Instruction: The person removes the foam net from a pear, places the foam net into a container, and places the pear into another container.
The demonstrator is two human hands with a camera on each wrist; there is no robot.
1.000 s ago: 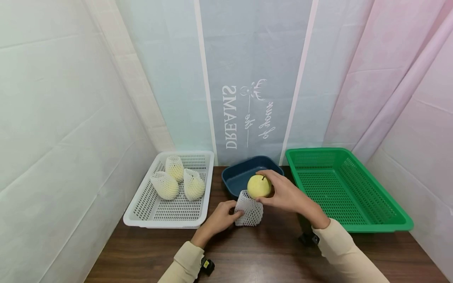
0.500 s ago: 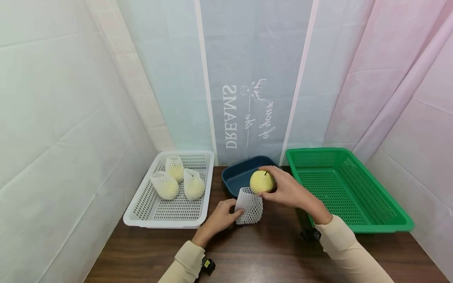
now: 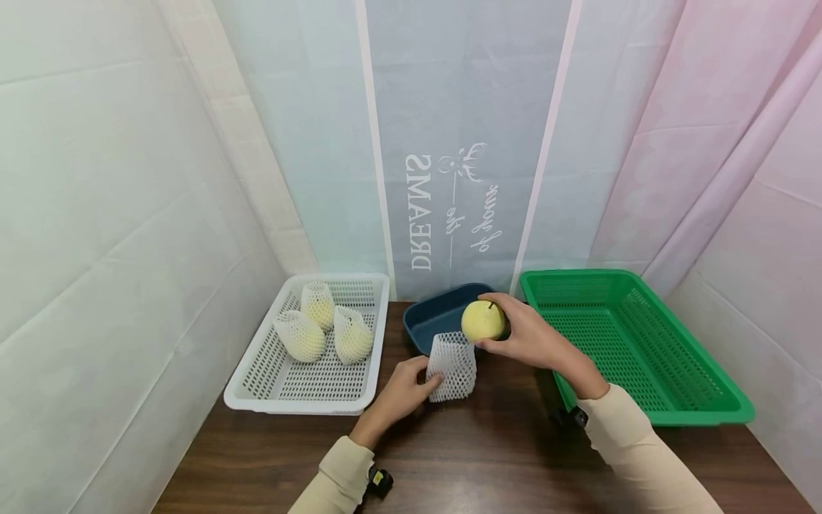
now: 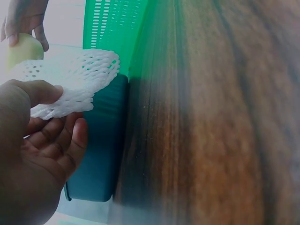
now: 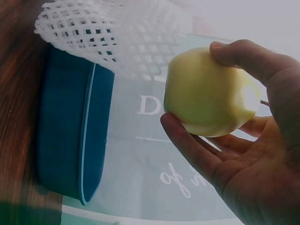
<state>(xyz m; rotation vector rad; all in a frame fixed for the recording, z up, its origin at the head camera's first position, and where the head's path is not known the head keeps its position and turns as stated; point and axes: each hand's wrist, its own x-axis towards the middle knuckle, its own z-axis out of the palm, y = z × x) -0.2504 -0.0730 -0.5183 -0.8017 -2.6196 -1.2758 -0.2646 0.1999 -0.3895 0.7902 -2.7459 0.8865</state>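
Note:
My right hand (image 3: 526,334) grips a bare yellow-green pear (image 3: 483,320) with a dark stem, thumb on one side and fingers on the other. It is held up near the front right of the dark blue bin (image 3: 424,325). My left hand (image 3: 406,389) pinches a white foam net sleeve (image 3: 453,368) between thumb and fingers, in front of the bin. In the right wrist view the pear (image 5: 211,91) is apart from the foam net sleeve (image 5: 89,33). The left wrist view shows the sleeve (image 4: 89,70) sagging flat over the left fingers.
At the left stands a white basket (image 3: 308,408) holding several foam-netted pears (image 3: 352,343). A green basket (image 3: 681,415) is at the right, partly behind my right forearm. A printed curtain (image 3: 462,86) hangs behind the brown wooden table (image 3: 475,464).
The pear in my right hand has moved up and to the right, from touching the sleeve's opening to apart from it. My left hand and the sleeve have risen slightly.

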